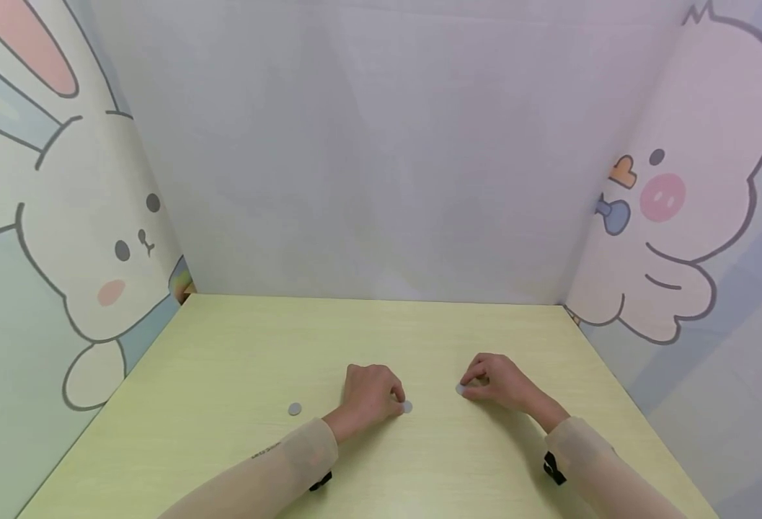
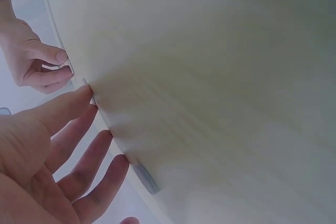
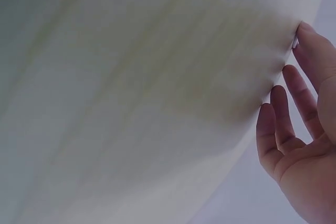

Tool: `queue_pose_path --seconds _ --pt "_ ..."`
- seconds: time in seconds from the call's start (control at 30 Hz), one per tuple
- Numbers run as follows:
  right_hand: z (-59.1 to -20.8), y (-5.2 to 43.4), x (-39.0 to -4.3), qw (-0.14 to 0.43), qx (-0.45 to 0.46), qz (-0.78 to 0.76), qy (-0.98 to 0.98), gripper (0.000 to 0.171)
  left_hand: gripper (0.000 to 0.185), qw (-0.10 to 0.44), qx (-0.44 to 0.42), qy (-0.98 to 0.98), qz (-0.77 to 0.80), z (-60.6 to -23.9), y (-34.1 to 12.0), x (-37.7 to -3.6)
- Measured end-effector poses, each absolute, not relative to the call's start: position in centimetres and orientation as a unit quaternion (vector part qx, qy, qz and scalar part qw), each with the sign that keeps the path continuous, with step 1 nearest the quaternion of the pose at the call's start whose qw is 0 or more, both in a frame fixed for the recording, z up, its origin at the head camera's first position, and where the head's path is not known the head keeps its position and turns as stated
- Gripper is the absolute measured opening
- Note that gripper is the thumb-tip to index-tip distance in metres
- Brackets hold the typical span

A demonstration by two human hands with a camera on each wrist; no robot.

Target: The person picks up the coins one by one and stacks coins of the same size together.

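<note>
My left hand lies knuckles-up on the pale yellow-green table. Its fingers are fairly straight in the left wrist view, and one fingertip touches a small grey coin lying flat. My right hand sits a little to the right. Its thumb and forefinger pinch a second grey coin at the table surface, a grip also visible in the left wrist view. A third coin lies loose to the left of my left hand. The right wrist view shows my right fingers bent over the tabletop.
Cartoon panels wall the table in: a rabbit on the left, a plain sheet at the back, a pink chick on the right. Beige sleeves cover both forearms.
</note>
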State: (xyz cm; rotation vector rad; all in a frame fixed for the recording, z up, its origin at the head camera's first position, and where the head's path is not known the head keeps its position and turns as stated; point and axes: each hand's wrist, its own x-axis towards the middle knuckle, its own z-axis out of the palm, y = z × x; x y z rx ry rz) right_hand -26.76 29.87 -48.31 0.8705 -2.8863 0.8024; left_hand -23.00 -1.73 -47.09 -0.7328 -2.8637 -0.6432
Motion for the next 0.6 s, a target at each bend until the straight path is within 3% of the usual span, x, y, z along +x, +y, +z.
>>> queue_pose_path --seconds 0.6 --pt "-48.7 28.6 -27.1 0.038 0.289 0.241 -0.926 0.007 0.011 0.06 -0.255 -0.942 -0.21 -47.5 -2.8 -24.3"
